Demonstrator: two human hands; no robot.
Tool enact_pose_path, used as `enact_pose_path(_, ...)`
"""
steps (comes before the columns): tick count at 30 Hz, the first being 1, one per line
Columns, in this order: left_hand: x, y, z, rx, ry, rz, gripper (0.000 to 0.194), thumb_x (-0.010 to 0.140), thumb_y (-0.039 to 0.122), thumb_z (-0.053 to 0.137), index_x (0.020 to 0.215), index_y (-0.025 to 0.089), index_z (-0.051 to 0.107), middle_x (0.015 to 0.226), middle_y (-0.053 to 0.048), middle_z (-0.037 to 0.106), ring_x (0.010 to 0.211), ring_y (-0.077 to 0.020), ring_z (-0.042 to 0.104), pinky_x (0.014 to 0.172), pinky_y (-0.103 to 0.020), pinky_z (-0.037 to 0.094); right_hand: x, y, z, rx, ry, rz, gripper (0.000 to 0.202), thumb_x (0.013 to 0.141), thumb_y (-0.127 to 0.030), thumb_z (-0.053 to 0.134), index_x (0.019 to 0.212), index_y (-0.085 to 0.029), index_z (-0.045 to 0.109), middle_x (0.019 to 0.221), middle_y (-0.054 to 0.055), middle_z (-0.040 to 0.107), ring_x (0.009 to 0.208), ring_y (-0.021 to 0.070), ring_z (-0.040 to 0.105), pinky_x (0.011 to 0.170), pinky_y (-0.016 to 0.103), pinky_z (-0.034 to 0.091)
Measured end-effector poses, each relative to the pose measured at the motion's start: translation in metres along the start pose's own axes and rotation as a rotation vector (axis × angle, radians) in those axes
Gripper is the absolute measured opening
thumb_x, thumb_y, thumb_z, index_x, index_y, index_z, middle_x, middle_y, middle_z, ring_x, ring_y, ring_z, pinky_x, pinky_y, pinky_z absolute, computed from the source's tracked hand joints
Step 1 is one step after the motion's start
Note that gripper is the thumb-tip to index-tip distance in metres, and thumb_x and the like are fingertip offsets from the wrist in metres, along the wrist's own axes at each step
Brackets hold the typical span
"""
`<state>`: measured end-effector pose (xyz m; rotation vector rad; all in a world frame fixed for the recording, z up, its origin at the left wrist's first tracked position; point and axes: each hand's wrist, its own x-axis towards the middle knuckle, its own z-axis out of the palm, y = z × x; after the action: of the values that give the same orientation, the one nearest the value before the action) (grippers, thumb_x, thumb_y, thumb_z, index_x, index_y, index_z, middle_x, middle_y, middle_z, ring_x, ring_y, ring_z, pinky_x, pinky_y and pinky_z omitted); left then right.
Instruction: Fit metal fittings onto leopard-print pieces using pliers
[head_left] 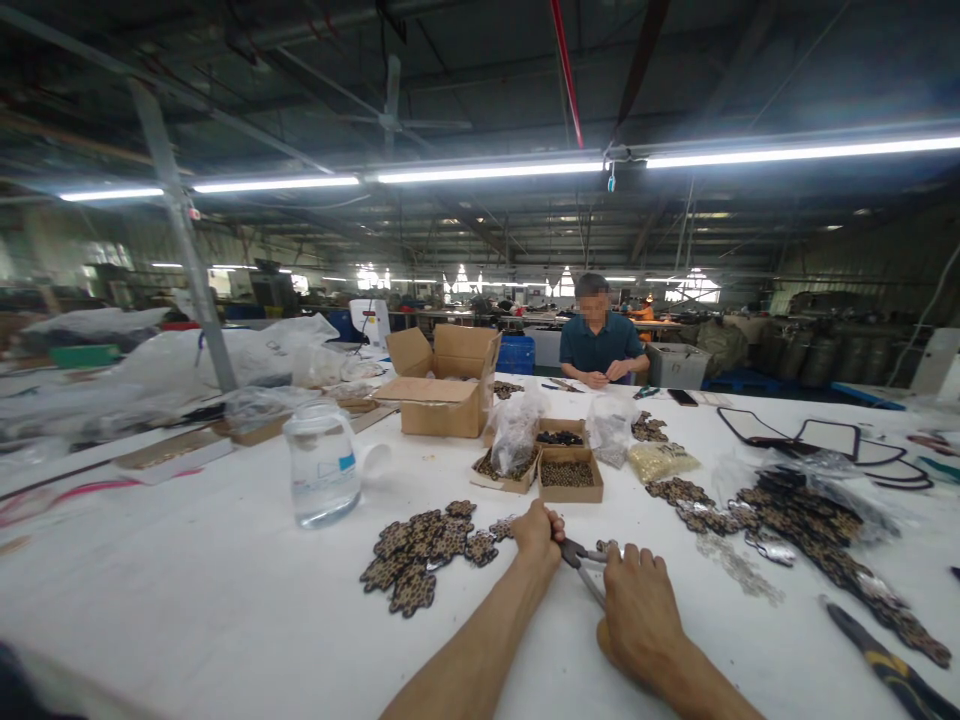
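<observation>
My right hand [643, 612] is closed around the handles of a pair of pliers [574, 553], whose jaws point left toward my other hand. My left hand [535, 532] is closed in a pinch at the tip of the jaws; what its fingers hold is hidden. Left of it lies a pile of leopard-print, bear-shaped patches [420, 545] with dark edges. A single patch [504, 528] rests right beside my left wrist. Just beyond my hands stands a small cardboard box of brass-coloured metal bits [568, 475].
A water jug [321, 465] stands at left, an open carton [444, 395] behind. More leopard-print pieces [806, 520] and small clear pieces [739, 568] spread at right, near dark-handled pliers [892, 660]. A bag of gold-coloured bits [661, 462] lies farther back. Across the table sits a co-worker [602, 345].
</observation>
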<state>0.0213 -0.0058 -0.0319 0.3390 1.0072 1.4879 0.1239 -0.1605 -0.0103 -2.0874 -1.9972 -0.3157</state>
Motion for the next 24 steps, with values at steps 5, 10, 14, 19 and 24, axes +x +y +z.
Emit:
enact_pose_path(5, 0.0006, -0.0001, -0.0006, -0.003, -0.012, -0.007, 0.020, 0.072, 0.014, 0.056, 0.065, 0.021, 0.038, 0.045, 0.007, 0.045, 0.033, -0.0072, 0.039, 0.033, -0.015, 0.021, -0.0002, -0.0001, -0.0023, 0.012, -0.008, -0.007, 0.054, 0.057, -0.014, 0.062, 0.110, -0.008, 0.064, 0.101, 0.020, 0.063, 0.096, 0.0341, 0.057, 0.085, 0.042, 0.037)
enact_pose_path(10, -0.0002, 0.0005, -0.0003, -0.008, -0.014, -0.011, 0.020, 0.072, 0.014, 0.055, 0.065, 0.021, 0.038, 0.045, 0.007, 0.044, 0.033, -0.0071, 0.039, 0.033, -0.015, 0.020, -0.0006, -0.0005, -0.0034, 0.014, -0.020, -0.001, 0.053, 0.058, -0.013, 0.062, 0.110, -0.008, 0.065, 0.101, 0.020, 0.064, 0.095, 0.0335, 0.057, 0.084, 0.041, 0.037)
enact_pose_path(14, -0.0015, 0.0015, -0.0001, -0.024, -0.022, -0.020, 0.020, 0.072, 0.013, 0.055, 0.064, 0.021, 0.038, 0.044, 0.007, 0.044, 0.033, -0.0069, 0.038, 0.034, -0.015, 0.020, 0.0008, -0.0005, -0.0002, 0.011, -0.016, 0.005, 0.051, 0.059, -0.011, 0.060, 0.109, -0.009, 0.065, 0.099, 0.019, 0.064, 0.095, 0.0330, 0.057, 0.084, 0.041, 0.037)
enact_pose_path(19, -0.0046, 0.0048, -0.0005, -0.077, -0.043, -0.071, 0.022, 0.076, 0.017, 0.055, 0.062, 0.021, 0.038, 0.043, 0.006, 0.043, 0.032, -0.0074, 0.038, 0.034, -0.016, 0.019, 0.0015, 0.0011, 0.0006, 0.022, -0.030, 0.001, 0.051, 0.059, -0.011, 0.060, 0.109, -0.009, 0.065, 0.100, 0.019, 0.064, 0.094, 0.0330, 0.058, 0.084, 0.042, 0.038)
enact_pose_path(24, -0.0059, 0.0088, -0.0051, -0.177, -0.103, -0.181, 0.026, 0.086, 0.032, 0.049, 0.064, 0.017, 0.047, 0.049, -0.002, 0.053, 0.039, -0.0137, 0.051, 0.039, -0.021, 0.035, -0.0008, 0.0035, 0.0029, 0.032, -0.046, 0.018, 0.054, 0.060, -0.014, 0.060, 0.114, -0.010, 0.062, 0.104, 0.019, 0.063, 0.097, 0.0342, 0.057, 0.084, 0.043, 0.038)
